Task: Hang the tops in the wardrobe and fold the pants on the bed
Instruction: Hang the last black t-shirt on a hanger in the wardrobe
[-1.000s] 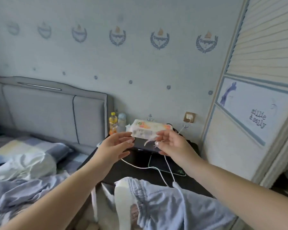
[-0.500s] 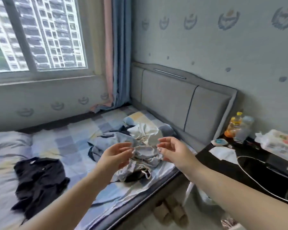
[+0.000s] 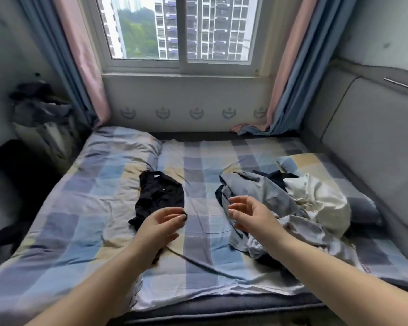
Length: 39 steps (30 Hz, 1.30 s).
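Centrally, black garment (image 3: 160, 196) long axis toward window, hands (image 3: 159, 225) empty above bed (image 3: 85, 208)

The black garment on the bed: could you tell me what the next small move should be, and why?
Probably lower the left hand onto the black garment and grip it: both hands hover empty, the left just above its near edge, and it lies alone, apart from the heap of clothes.
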Each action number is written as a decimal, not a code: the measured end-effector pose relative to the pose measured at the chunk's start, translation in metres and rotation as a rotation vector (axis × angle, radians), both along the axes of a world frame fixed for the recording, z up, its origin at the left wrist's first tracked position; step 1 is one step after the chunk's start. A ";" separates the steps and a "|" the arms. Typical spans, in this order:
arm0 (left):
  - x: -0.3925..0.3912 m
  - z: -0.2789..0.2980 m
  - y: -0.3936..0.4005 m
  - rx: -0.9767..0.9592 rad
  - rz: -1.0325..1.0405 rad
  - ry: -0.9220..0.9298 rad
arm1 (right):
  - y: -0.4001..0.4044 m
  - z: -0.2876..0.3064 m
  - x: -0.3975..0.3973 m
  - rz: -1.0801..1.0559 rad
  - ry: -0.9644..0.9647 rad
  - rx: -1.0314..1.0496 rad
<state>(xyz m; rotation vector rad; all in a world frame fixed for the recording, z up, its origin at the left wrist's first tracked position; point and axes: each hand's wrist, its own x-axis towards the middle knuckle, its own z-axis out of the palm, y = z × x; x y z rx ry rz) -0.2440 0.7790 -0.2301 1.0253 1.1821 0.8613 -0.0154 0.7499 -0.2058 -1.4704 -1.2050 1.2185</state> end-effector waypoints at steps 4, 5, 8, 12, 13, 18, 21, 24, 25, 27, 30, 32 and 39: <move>-0.013 -0.023 0.051 -0.080 0.155 0.016 | 0.083 -0.027 -0.004 0.070 0.030 -0.066; -0.017 -0.027 0.064 -0.097 0.187 0.029 | 0.104 -0.034 -0.006 0.083 0.042 -0.085; -0.031 -0.042 0.101 -0.132 0.266 0.058 | 0.163 -0.052 -0.013 0.137 0.066 -0.130; -0.044 -0.058 0.136 -0.179 0.336 0.076 | 0.221 -0.075 -0.030 0.173 0.095 -0.179; -0.047 -0.061 0.143 -0.191 0.353 0.082 | 0.231 -0.081 -0.034 0.180 0.093 -0.189; -0.066 -0.085 0.185 -0.248 0.410 0.092 | 0.275 -0.115 -0.056 0.169 0.107 -0.268; -0.082 -0.108 0.208 -0.295 0.427 0.095 | 0.293 -0.139 -0.071 0.133 0.118 -0.315; -0.102 -0.136 0.227 -0.348 0.407 0.111 | 0.308 -0.166 -0.089 0.095 0.113 -0.363; -0.109 -0.145 0.233 -0.365 0.402 0.118 | 0.312 -0.174 -0.096 0.089 0.109 -0.377; -0.123 -0.164 0.246 -0.395 0.399 0.124 | 0.321 -0.192 -0.110 0.068 0.100 -0.403; -0.144 -0.195 0.274 -0.432 0.376 0.129 | 0.339 -0.222 -0.131 0.021 0.103 -0.423; -0.152 -0.214 0.295 -0.436 0.347 0.134 | 0.355 -0.240 -0.141 -0.003 0.103 -0.413; -0.166 -0.322 0.390 -0.327 0.266 0.263 | 0.432 -0.346 -0.171 -0.005 0.054 -0.353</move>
